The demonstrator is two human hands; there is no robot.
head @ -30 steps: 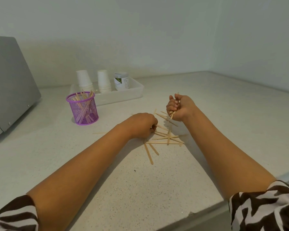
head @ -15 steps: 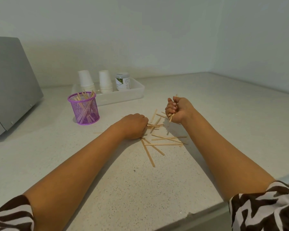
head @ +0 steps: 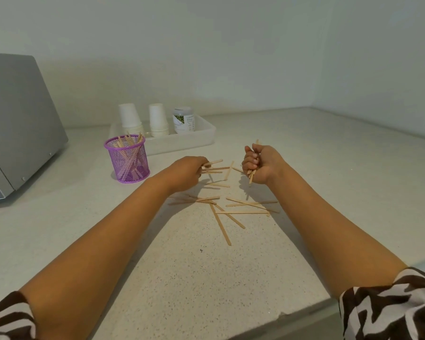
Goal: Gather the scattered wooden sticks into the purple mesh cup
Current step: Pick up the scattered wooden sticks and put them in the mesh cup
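Note:
Several thin wooden sticks (head: 243, 212) lie scattered and crossed on the pale speckled counter between my arms. My left hand (head: 185, 171) is raised a little above the counter and pinches a few sticks that point right. My right hand (head: 261, 164) is a fist around an upright bundle of sticks, its ends showing above and below the fingers. The purple mesh cup (head: 127, 159) stands to the left of my left hand, with several sticks leaning inside it.
A clear plastic tray (head: 201, 138) behind the cup holds two stacks of white paper cups (head: 129, 117) and a small labelled jar (head: 183, 120). A grey appliance (head: 15, 133) fills the left side. The counter's front edge (head: 304, 312) runs bottom right; walls meet at back right.
My left hand has lifted off the pile with a few sticks and moved left, towards the cup. My right hand has kept its bundle and barely moved.

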